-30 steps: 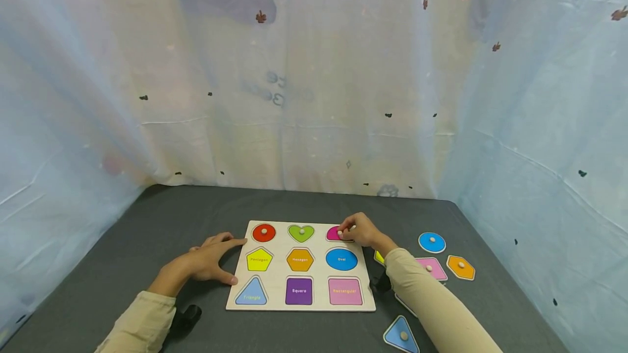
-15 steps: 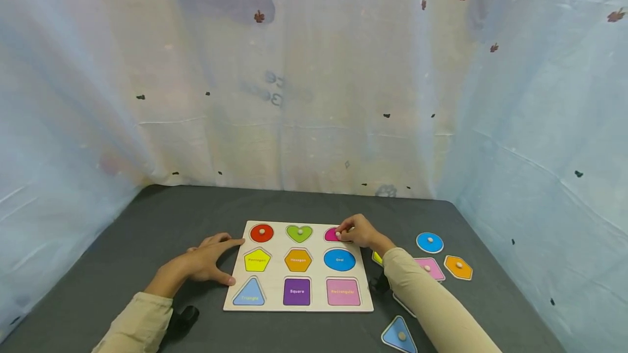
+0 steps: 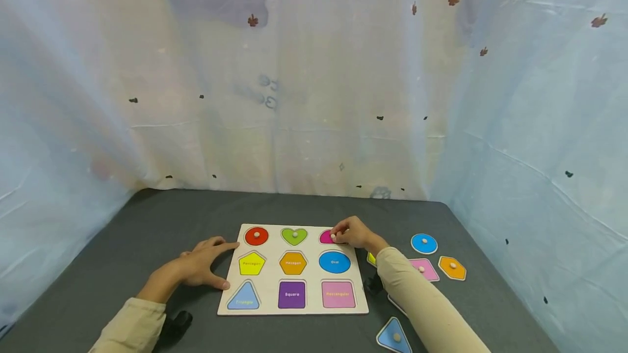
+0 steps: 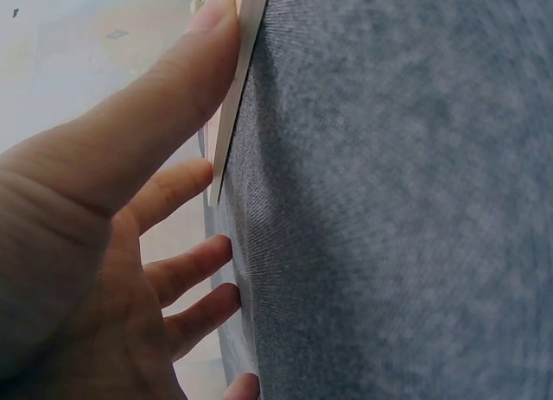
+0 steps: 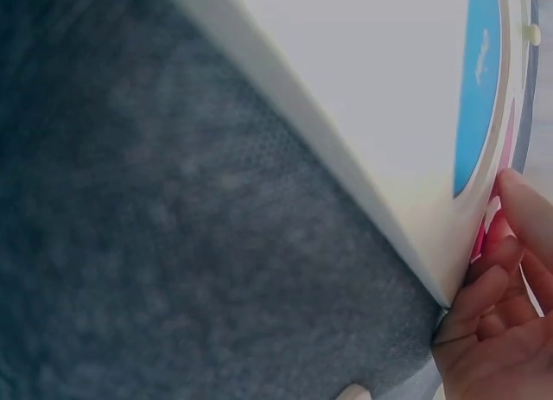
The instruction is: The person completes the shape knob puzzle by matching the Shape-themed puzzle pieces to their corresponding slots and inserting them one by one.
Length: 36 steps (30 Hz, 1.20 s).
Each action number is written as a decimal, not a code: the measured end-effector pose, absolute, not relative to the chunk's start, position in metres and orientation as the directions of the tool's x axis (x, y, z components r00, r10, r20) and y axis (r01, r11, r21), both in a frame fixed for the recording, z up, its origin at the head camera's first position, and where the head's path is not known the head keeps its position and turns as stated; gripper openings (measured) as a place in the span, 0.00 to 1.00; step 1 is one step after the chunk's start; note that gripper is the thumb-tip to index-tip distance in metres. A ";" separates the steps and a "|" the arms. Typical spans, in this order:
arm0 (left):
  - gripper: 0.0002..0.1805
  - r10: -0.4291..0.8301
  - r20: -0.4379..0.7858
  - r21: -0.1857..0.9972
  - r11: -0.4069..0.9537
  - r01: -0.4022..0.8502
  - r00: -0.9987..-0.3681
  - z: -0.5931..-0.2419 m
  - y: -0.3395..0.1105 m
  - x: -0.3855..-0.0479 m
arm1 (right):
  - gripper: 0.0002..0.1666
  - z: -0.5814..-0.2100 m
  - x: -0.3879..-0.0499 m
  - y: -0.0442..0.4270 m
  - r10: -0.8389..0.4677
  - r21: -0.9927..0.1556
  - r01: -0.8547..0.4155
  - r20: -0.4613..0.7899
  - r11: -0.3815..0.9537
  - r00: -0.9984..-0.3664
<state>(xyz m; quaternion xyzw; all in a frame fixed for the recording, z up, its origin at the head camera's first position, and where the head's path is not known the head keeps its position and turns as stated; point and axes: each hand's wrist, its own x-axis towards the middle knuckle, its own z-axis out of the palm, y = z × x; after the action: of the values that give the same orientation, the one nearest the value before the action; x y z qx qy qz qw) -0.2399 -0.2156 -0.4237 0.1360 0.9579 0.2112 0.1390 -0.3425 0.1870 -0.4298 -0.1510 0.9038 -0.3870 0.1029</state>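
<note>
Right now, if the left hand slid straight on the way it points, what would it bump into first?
The puzzle board, most likely at its left edge: the left hand seems to touch it there with thumb and forefinger.

Board [image 3: 269, 298] says "Pentagon" [image 3: 252, 263] on yellow, "Hexagon" [image 3: 293, 262] on orange, "Oval" [image 3: 335, 262] on blue, "Triangle" [image 3: 244, 302] lighter blue, "Square" [image 3: 291, 294] purple, "Rectangular" [image 3: 338, 293] pink.

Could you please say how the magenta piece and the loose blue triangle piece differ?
The right hand pinches the magenta piece by its knob; no hand holds the blue triangle piece. The magenta piece is at the far right corner of the board; the blue triangle piece lies on the table. Both have a pale knob.
</note>
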 end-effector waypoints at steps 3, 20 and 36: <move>0.55 0.316 -0.208 0.438 0.876 0.201 -0.926 -0.424 -0.216 -0.240 | 0.08 -0.430 -0.342 0.187 -0.345 -0.733 -0.178 -0.083 0.657 -0.935; 0.55 0.310 -0.211 0.429 0.881 0.198 -0.927 -0.423 -0.214 -0.239 | 0.09 -0.428 -0.341 0.188 -0.338 -0.746 -0.146 -0.112 0.650 -0.934; 0.55 0.317 -0.207 0.445 0.873 0.200 -0.926 -0.422 -0.214 -0.238 | 0.19 -0.425 -0.347 0.201 -0.331 -0.793 -0.069 -0.173 0.606 -0.927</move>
<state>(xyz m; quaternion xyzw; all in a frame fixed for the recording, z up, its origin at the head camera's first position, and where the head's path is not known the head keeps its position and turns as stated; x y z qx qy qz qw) -0.2381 -0.2141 -0.4222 0.1350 0.9579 0.2127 0.1379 -0.3469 0.2011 -0.4249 -0.1133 0.8829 -0.4292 0.1531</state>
